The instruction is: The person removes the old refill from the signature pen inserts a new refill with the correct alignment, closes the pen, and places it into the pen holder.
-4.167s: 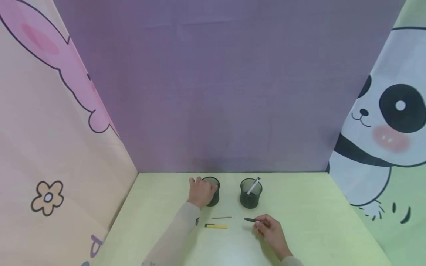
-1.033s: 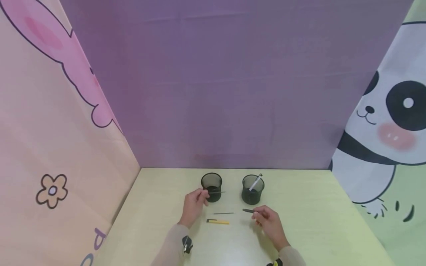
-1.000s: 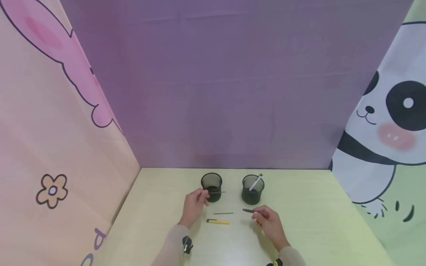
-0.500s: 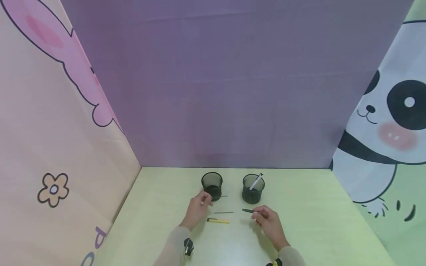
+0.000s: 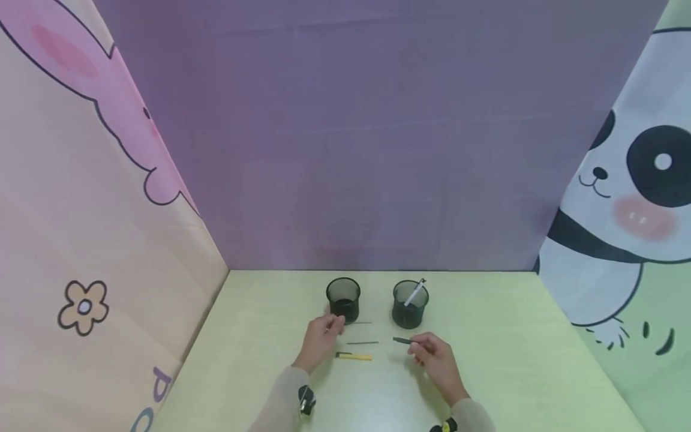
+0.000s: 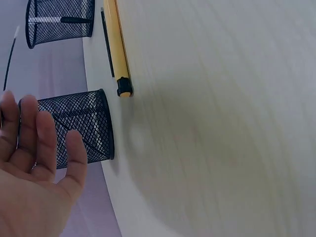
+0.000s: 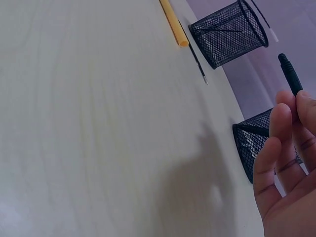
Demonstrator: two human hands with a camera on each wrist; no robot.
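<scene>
My left hand (image 5: pixel 320 341) pinches a thin dark pen refill (image 5: pixel 360 323) with a pale tip, just in front of the left black mesh pen holder (image 5: pixel 344 291). In the left wrist view that refill (image 6: pixel 10 57) points up past the fingertips. My right hand (image 5: pixel 436 361) pinches a short black pen piece (image 5: pixel 402 341), whose ridged end sticks out in the right wrist view (image 7: pixel 290 73). Between the hands, a second refill (image 5: pixel 364 342) and a yellow pen barrel (image 5: pixel 354 356) with a black end lie on the table. The fingers hide the rest of both held things.
A right black mesh pen holder (image 5: pixel 408 315) stands upright with a white pen (image 5: pixel 415 293) leaning in it. A dark thin thing shows through the left holder's mesh. A purple cloth (image 5: pixel 378 150) hangs behind the pale table (image 5: pixel 518 348).
Earlier my left hand was at the left holder's rim; it then came out with the refill and lowered a little toward the near side. My right hand stays about where it was.
</scene>
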